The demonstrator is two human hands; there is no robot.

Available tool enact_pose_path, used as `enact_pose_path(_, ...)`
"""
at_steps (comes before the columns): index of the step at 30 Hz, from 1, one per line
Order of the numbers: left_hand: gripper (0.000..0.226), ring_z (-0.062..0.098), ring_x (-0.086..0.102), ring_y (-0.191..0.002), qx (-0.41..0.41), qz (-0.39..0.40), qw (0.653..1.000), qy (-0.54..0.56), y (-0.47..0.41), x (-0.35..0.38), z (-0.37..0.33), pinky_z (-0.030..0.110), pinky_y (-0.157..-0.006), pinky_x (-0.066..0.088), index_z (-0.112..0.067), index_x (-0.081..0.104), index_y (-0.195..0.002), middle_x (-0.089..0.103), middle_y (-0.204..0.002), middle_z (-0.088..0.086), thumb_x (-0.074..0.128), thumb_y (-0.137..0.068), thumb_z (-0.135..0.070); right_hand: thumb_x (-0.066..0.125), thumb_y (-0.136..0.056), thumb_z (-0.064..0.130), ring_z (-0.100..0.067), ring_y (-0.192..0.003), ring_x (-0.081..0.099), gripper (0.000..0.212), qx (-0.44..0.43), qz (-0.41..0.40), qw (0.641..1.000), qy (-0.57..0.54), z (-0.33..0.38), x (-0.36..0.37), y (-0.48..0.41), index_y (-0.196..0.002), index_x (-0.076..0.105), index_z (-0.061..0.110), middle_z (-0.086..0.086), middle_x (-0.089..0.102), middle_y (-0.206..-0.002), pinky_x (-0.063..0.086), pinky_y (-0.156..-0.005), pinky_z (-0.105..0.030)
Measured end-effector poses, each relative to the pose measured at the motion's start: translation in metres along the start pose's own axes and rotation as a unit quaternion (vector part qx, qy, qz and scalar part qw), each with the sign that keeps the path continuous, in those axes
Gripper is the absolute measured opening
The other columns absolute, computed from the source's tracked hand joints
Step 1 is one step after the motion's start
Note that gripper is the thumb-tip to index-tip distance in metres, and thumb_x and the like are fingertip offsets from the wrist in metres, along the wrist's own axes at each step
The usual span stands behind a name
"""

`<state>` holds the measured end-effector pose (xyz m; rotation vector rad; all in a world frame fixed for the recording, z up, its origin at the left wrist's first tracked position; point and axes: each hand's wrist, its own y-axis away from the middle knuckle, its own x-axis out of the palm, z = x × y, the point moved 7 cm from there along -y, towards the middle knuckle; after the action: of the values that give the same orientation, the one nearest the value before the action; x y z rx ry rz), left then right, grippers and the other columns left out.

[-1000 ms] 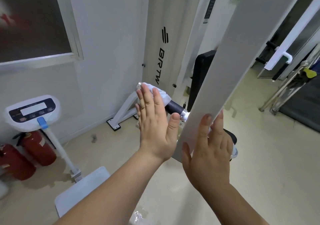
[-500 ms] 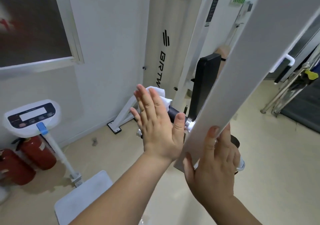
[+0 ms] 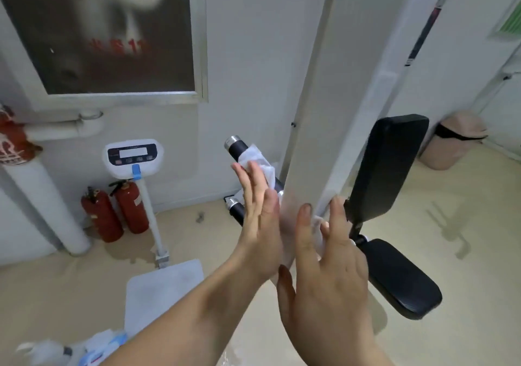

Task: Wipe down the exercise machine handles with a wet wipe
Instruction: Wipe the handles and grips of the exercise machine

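Note:
A black upper handle [image 3: 236, 149] with a chrome end sticks out to the left of the machine's white arm [image 3: 315, 128]. A white wet wipe [image 3: 258, 159] is draped over its middle. My left hand [image 3: 260, 224] is flat with fingers extended, and its fingertips rest on the lower edge of the wipe. A second black lower handle [image 3: 235, 209] shows just left of that hand. My right hand [image 3: 324, 269] lies spread against the white arm, with something white [image 3: 318, 224] partly hidden under its fingers.
Right of the arm are the black back pad [image 3: 386, 168] and black seat [image 3: 400, 278]. A standing scale [image 3: 134, 157] with its platform [image 3: 163, 289], two red fire extinguishers [image 3: 103, 216] and a white pipe [image 3: 42, 196] stand left. A bin [image 3: 451, 140] is far right, a wipes pack [image 3: 104, 346] below.
The wipe has slid down the handle toward the white arm, baring the chrome end. My left hand stayed flat on it. My view has risen and shifted.

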<state>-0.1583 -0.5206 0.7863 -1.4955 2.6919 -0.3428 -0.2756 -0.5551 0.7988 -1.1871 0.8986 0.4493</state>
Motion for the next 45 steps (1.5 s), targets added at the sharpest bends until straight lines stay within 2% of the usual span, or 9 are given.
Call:
enact_pose_path(4, 0.114, -0.001, -0.014, -0.153, -0.024, -0.065, 0.998, -0.012, -0.021, -0.019, -0.004, 0.042, -0.129, 0.002, -0.058, -0.013, -0.145, -0.022, -0.165, -0.021, 0.021, -0.049, -0.109, 0.064, -0.077, 0.036, -0.044, -0.124, 0.056, 0.099, -0.041, 0.035, 0.999, 0.0, -0.003, -0.001, 0.004, -0.16, 0.015, 0.013, -0.036, 0.02, -0.161, 0.046, -0.094, -0.048)
enact_pose_path(8, 0.067, -0.002, -0.007, -0.153, -0.024, -0.031, 0.997, -0.066, 0.001, 0.004, -0.008, 0.047, -0.127, 0.006, -0.083, -0.002, -0.132, -0.022, -0.158, -0.039, 0.019, -0.07, -0.1, 0.066, -0.078, 0.04, -0.042, -0.122, 0.047, 0.105, -0.045, 0.044, 0.998, -0.014, -0.008, 0.001, 0.005, -0.161, 0.008, 0.012, -0.036, 0.014, -0.162, 0.036, -0.098, -0.047)
enact_pose_path(13, 0.083, -0.021, -0.03, -0.137, 0.026, 0.018, 0.977, -0.209, 0.027, 0.009, 0.004, 0.034, -0.123, -0.014, -0.04, -0.01, -0.158, -0.032, -0.157, -0.033, 0.003, -0.085, -0.077, 0.083, -0.068, 0.037, -0.046, -0.105, 0.064, 0.107, -0.036, 0.054, 0.998, -0.025, -0.01, -0.002, 0.004, -0.154, 0.028, 0.007, -0.039, 0.026, -0.156, 0.052, -0.083, -0.048)
enact_pose_path(18, 0.089, -0.007, -0.02, -0.15, 0.061, -0.012, 0.96, -0.272, -0.021, -0.027, -0.005, 0.041, -0.125, -0.015, -0.025, -0.005, -0.161, -0.024, -0.166, -0.016, 0.0, -0.089, -0.076, 0.08, -0.067, 0.036, -0.047, -0.118, 0.061, 0.114, -0.04, 0.069, 0.997, 0.004, -0.001, 0.002, 0.001, -0.157, 0.017, 0.009, -0.038, 0.023, -0.158, 0.052, -0.087, -0.049)
enact_pose_path(28, 0.069, -0.013, 0.002, -0.15, 0.019, 0.005, 0.981, -0.194, 0.071, -0.057, 0.036, 0.035, -0.129, 0.008, -0.034, 0.015, -0.159, 0.004, -0.161, -0.039, 0.017, -0.097, -0.064, 0.064, -0.084, 0.03, -0.04, -0.127, 0.057, 0.066, -0.052, 0.017, 0.986, -0.156, -0.008, -0.013, 0.008, -0.147, 0.045, 0.022, -0.025, 0.017, -0.166, 0.049, -0.094, -0.048)
enact_pose_path(34, 0.067, 0.009, 0.014, -0.156, 0.122, -0.034, 0.971, -0.202, 0.105, -0.03, -0.005, 0.056, -0.125, 0.016, -0.02, 0.027, -0.159, 0.018, -0.169, -0.013, 0.021, -0.104, -0.058, 0.057, -0.091, 0.036, -0.017, -0.141, 0.044, 0.042, -0.023, 0.013, 0.932, -0.361, -0.028, -0.026, 0.007, -0.129, 0.065, 0.02, 0.0, 0.04, -0.156, 0.039, -0.113, -0.027)
enact_pose_path(40, 0.07, 0.022, 0.018, -0.157, 0.209, -0.079, 0.93, -0.291, 0.145, 0.047, -0.041, 0.064, -0.121, 0.021, -0.004, 0.026, -0.157, 0.017, -0.17, -0.001, 0.017, -0.106, -0.051, 0.058, -0.092, 0.06, 0.001, -0.103, 0.062, 0.031, 0.038, 0.13, 0.866, -0.481, -0.076, -0.038, 0.011, -0.112, 0.066, 0.038, 0.025, 0.066, -0.099, 0.043, -0.084, -0.009)
enact_pose_path(43, 0.073, 0.022, 0.017, -0.157, 0.191, -0.097, 0.924, -0.316, 0.155, 0.095, -0.036, 0.063, -0.121, 0.021, -0.005, 0.028, -0.156, 0.018, -0.17, 0.002, 0.018, -0.105, -0.056, 0.066, -0.093, 0.045, 0.002, -0.071, 0.059, 0.021, 0.056, 0.238, 0.747, -0.618, -0.11, -0.036, 0.019, -0.089, 0.069, 0.024, 0.009, 0.066, -0.074, 0.043, -0.067, -0.011)
enact_pose_path(45, 0.073, 0.022, 0.018, -0.157, 0.173, -0.094, 0.921, -0.336, 0.16, 0.128, -0.025, 0.061, -0.121, 0.023, -0.006, 0.028, -0.157, 0.019, -0.17, 0.002, 0.018, -0.105, -0.057, 0.065, -0.093, 0.038, -0.01, -0.066, 0.048, 0.038, 0.052, 0.254, 0.714, -0.651, -0.137, -0.033, 0.027, -0.081, 0.062, 0.002, -0.016, 0.054, -0.071, 0.04, -0.063, -0.023)
